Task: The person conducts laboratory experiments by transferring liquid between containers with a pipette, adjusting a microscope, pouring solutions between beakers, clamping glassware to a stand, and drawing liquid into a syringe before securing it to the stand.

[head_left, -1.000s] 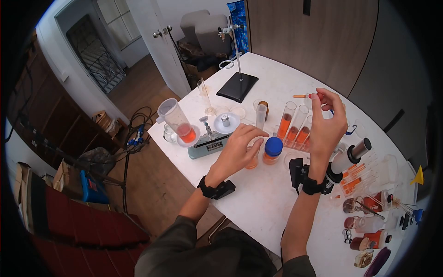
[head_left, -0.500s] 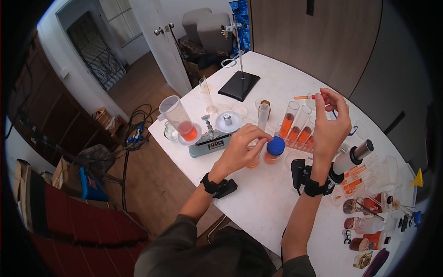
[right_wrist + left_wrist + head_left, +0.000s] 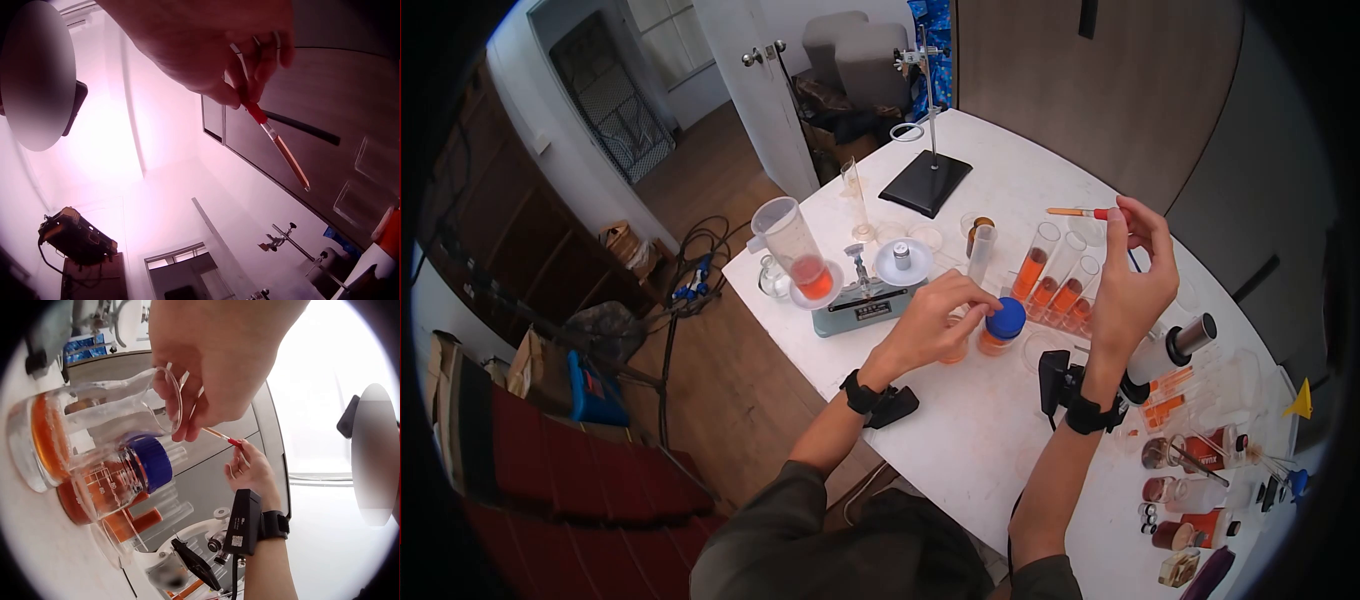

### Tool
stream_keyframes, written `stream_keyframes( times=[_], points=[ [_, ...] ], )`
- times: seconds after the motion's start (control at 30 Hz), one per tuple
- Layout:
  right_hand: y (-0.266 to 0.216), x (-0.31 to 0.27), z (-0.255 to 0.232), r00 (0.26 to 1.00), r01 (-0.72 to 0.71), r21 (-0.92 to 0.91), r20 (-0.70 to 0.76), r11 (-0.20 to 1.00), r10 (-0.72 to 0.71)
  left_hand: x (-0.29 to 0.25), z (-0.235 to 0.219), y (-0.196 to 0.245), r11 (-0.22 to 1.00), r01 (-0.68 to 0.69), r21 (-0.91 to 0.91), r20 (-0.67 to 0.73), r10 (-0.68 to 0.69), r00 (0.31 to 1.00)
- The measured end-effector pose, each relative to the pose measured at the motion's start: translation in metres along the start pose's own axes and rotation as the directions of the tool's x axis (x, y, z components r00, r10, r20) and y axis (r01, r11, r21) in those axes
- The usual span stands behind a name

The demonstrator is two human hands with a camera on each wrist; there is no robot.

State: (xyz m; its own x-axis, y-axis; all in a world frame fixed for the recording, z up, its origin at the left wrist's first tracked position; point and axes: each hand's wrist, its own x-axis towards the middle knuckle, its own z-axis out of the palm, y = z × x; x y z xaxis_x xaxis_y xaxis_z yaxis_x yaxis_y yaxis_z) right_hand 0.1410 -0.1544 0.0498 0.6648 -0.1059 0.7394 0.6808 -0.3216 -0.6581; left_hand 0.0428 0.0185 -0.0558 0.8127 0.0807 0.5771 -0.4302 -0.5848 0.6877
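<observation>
In the head view my right hand [image 3: 1138, 275] is raised over the table and pinches a dropper by its red rubber bulb. The dropper's glass tube [image 3: 292, 159] holds orange liquid and points left. My left hand [image 3: 935, 315] hovers with loosely bent fingers beside a blue-capped reagent bottle [image 3: 106, 490] of orange liquid. In the left wrist view its fingertips overlap the mouth of a clear glass vessel [image 3: 119, 384] with orange liquid at the bottom. No object shows between the left thumb and index finger. Part of the vessel is hidden under that hand in the head view.
A rack holds large tubes [image 3: 1032, 272] of orange liquid behind the bottle. Leftward, a balance [image 3: 865, 312] bears a plastic jug [image 3: 785, 235] and a metal weight [image 3: 902, 255]. An iron stand [image 3: 925, 182] is behind. A microscope [image 3: 1165, 355] and several jars stand right.
The head view has shifted slightly, moving the scene rightward. My left index finger has bent down closer to the thumb. My right hand still pinches the dropper by its bulb.
</observation>
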Motion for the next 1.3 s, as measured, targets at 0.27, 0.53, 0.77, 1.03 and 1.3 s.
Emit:
stream_keyframes(
  times=[0.27, 0.53, 0.77, 1.03, 1.3],
  points=[
    [-0.054, -0.021, 0.015, 0.992, 0.086, 0.145, 0.08, 0.986, -0.098, -0.005, -0.004, 0.001, 1.0, 0.0, 0.008, -0.006, 0.0, 1.0],
    [-0.113, -0.046, 0.07, 0.932, 0.204, 0.416, 0.194, 0.886, -0.305, -0.006, 0.005, 0.015, 0.767, 0.167, -0.619, -0.059, -0.258, 0.964],
    [-0.123, -0.067, 0.096, 0.873, 0.25, 0.44, 0.284, 0.863, -0.398, -0.005, -0.002, 0.011, 0.998, 0.023, 0.059, 0.036, -0.025, 0.999],
    [-0.118, -0.071, 0.1, 0.873, 0.239, 0.425, 0.299, 0.873, -0.384, 0.003, 0.013, -0.005, 1.0, -0.012, 0.004, -0.058, 0.013, 0.998],
    [-0.119, -0.067, 0.097, 0.875, 0.243, 0.409, 0.3, 0.88, -0.381, -0.031, 0.013, -0.022, 0.996, -0.036, -0.084, -0.096, 0.028, 0.995]
  ],
)
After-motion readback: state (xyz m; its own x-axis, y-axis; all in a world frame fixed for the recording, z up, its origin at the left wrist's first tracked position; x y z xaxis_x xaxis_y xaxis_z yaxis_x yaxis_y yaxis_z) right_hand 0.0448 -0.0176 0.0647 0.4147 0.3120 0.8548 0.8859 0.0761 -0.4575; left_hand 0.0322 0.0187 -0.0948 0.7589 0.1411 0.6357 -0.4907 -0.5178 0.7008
